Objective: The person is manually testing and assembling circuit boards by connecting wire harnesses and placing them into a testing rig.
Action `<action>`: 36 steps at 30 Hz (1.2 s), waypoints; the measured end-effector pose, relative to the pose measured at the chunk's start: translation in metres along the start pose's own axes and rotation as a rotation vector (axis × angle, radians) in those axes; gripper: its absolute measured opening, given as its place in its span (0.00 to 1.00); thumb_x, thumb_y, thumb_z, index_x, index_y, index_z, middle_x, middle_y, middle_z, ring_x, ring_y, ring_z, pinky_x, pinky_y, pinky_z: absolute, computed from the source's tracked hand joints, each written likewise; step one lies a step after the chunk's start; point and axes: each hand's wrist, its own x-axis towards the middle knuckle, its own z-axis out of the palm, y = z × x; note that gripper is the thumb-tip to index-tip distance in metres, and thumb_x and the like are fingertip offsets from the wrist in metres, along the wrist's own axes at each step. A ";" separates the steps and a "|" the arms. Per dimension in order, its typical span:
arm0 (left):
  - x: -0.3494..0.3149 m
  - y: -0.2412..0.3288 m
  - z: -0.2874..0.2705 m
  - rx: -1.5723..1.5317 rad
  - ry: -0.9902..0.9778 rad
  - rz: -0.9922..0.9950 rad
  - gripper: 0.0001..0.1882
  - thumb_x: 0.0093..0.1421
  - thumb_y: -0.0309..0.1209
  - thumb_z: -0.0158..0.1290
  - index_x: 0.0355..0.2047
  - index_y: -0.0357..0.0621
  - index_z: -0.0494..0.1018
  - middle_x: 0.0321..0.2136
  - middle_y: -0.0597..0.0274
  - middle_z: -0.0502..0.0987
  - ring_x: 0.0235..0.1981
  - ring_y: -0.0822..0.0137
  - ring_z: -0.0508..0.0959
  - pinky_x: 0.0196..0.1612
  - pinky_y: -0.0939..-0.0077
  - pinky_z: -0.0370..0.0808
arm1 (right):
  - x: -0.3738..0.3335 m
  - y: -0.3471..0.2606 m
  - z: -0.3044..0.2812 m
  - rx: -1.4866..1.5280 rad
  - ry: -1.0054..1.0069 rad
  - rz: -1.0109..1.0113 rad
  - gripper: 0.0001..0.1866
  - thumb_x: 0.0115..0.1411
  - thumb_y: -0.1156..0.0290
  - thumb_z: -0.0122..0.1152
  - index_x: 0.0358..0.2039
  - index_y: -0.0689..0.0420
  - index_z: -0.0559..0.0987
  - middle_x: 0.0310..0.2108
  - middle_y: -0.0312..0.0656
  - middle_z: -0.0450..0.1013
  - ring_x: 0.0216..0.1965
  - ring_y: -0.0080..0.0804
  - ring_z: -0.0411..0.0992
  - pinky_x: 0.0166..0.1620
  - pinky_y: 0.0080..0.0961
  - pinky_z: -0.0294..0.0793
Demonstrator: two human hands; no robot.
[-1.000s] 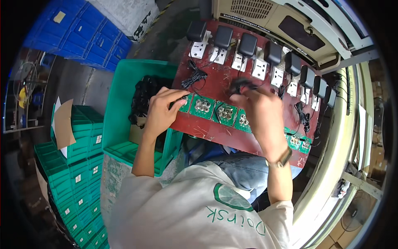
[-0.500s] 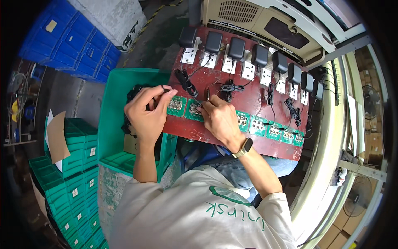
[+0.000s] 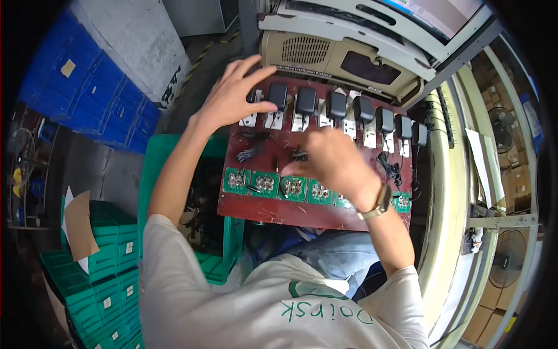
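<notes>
My left hand [image 3: 232, 96] is open, thumb and fingers spread, over the leftmost black power adapter [image 3: 254, 96], which it partly hides. More adapters, such as the second one [image 3: 278, 96], stand in a row on white socket plates [image 3: 300, 123] across a dark red board [image 3: 261, 210]. My right hand [image 3: 334, 160], with a watch on its wrist, hovers over the middle of that board. Motion smears its fingers, so I cannot tell what they hold. Green circuit boards [image 3: 236, 181] with round metal connectors line the near side. A black plug [image 3: 253, 188] lies between the two leftmost.
A green crate [image 3: 157, 160] with dark cables inside stands left of the red board. Stacked green crates [image 3: 110, 262] and blue bins [image 3: 87, 87] are farther left. A beige computer case [image 3: 337, 58] sits behind the board. Bundled black cables [image 3: 389, 168] lie on the right.
My left hand has risen from near the leftmost circuit board to the leftmost adapter, its fingers spreading. My right hand has left the circuit boards' row, moving right and blurring. The view has shifted too.
</notes>
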 end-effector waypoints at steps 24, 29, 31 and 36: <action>0.018 -0.013 0.046 -0.328 -0.053 0.176 0.35 0.41 0.41 0.82 0.47 0.34 0.84 0.36 0.59 0.80 0.39 0.59 0.73 0.47 0.66 0.75 | 0.086 0.132 0.034 -0.296 0.482 -0.222 0.48 0.68 0.28 0.53 0.66 0.63 0.71 0.49 0.49 0.78 0.50 0.46 0.72 0.49 0.49 0.77; 0.012 -0.020 0.043 -0.369 -0.046 0.133 0.34 0.41 0.39 0.81 0.47 0.34 0.85 0.37 0.58 0.82 0.40 0.58 0.75 0.48 0.65 0.76 | 0.091 0.129 0.037 -0.334 0.570 -0.232 0.45 0.70 0.31 0.54 0.63 0.65 0.72 0.45 0.51 0.79 0.49 0.47 0.73 0.48 0.48 0.77; 0.008 -0.030 0.038 -0.409 0.005 0.083 0.34 0.41 0.37 0.80 0.48 0.34 0.84 0.39 0.58 0.83 0.41 0.57 0.76 0.50 0.65 0.76 | 0.095 0.119 0.023 -0.268 0.590 -0.219 0.43 0.71 0.33 0.54 0.62 0.66 0.72 0.43 0.52 0.79 0.48 0.48 0.73 0.48 0.48 0.77; 0.050 0.001 -0.038 -0.481 0.127 0.068 0.31 0.46 0.32 0.74 0.52 0.35 0.84 0.49 0.53 0.84 0.47 0.55 0.80 0.54 0.64 0.77 | 0.084 0.095 -0.052 0.019 0.775 -0.356 0.38 0.70 0.36 0.59 0.57 0.63 0.74 0.39 0.52 0.78 0.46 0.51 0.72 0.49 0.44 0.76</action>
